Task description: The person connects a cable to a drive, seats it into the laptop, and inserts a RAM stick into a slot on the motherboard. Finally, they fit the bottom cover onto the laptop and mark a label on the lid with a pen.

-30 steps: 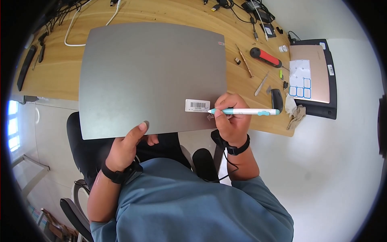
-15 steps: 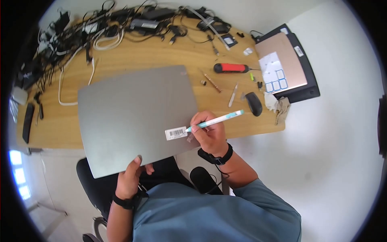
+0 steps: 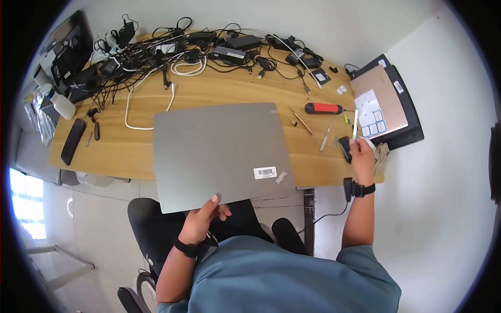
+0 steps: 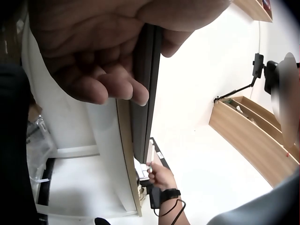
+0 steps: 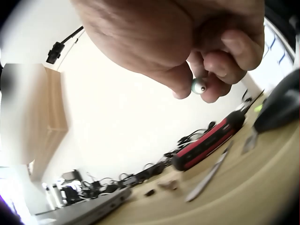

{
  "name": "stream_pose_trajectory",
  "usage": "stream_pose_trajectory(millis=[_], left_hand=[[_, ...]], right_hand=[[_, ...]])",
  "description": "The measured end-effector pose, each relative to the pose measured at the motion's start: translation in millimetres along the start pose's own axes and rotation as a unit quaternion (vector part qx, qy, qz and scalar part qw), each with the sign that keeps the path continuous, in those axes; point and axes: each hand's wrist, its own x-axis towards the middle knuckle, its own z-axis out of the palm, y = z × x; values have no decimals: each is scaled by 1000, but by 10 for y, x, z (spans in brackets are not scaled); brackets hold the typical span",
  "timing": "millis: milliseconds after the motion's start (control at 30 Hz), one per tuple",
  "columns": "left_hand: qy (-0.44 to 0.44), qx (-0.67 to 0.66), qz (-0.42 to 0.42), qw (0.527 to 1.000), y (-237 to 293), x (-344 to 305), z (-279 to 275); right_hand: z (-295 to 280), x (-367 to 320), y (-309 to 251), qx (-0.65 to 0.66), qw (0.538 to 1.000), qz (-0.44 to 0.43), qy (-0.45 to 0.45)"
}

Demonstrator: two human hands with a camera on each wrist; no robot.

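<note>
A closed grey laptop with a barcode label and a ThinkPad logo overhangs the desk's front edge. My left hand grips its near edge, thumb on the lid and fingers underneath. In the left wrist view the laptop appears edge-on between thumb and fingers. Off to the right, my right hand pinches a white and teal pen beside the black mouse. The right wrist view shows the pen end-on, held between thumb and fingers.
Right of the laptop lie a red and black screwdriver, a thin copper-coloured tool and a light blade-like tool. A rose-gold laptop with a sheet of labels sits at far right. Tangled cables and adapters line the back.
My right hand has left the barcode label and moved right with the pen, which now points away from me. The left hand keeps its hold on the laptop. The head view has shifted.
</note>
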Motion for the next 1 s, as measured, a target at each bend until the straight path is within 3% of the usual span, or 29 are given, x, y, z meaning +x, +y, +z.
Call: stream_pose_trajectory(millis=[67,333,400,433,467,533,567,600,633,667,733,933,1000], left_hand=[[49,-5,39,998,20,-93,-142],[149,119,188,964,194,-507,-794],[148,205,279,926,289,-529,-736],[166,237,270,918,315,-534,-715],[187,347,287,873,326,-533,-748],[184,419,275,846,408,-495,-657],[192,508,287,789,460,-481,-620],[193,591,295,726,512,-451,-574],[193,605,334,696,552,-405,-508],[197,608,333,693,567,-372,-526],[195,633,302,685,546,-297,-590],[218,685,286,634,715,-364,-519],[200,701,295,618,931,-424,-399]], right_hand=[[-173,132,233,-137,990,-28,19],[-251,154,803,-167,986,12,19],[-265,169,784,-196,980,-10,26],[-248,158,787,-249,964,-69,67],[-243,115,585,-238,964,-92,77],[-181,3,121,-129,985,-90,69],[-110,-89,-96,-121,986,-96,61],[-34,-201,-306,-36,996,-77,-12],[41,-309,-484,49,994,-57,-83],[113,-424,-633,53,993,-60,-85],[253,-635,-855,94,957,-161,-224],[475,-781,-1147,76,903,-268,-326],[506,-775,-1268,106,903,-294,-296]])
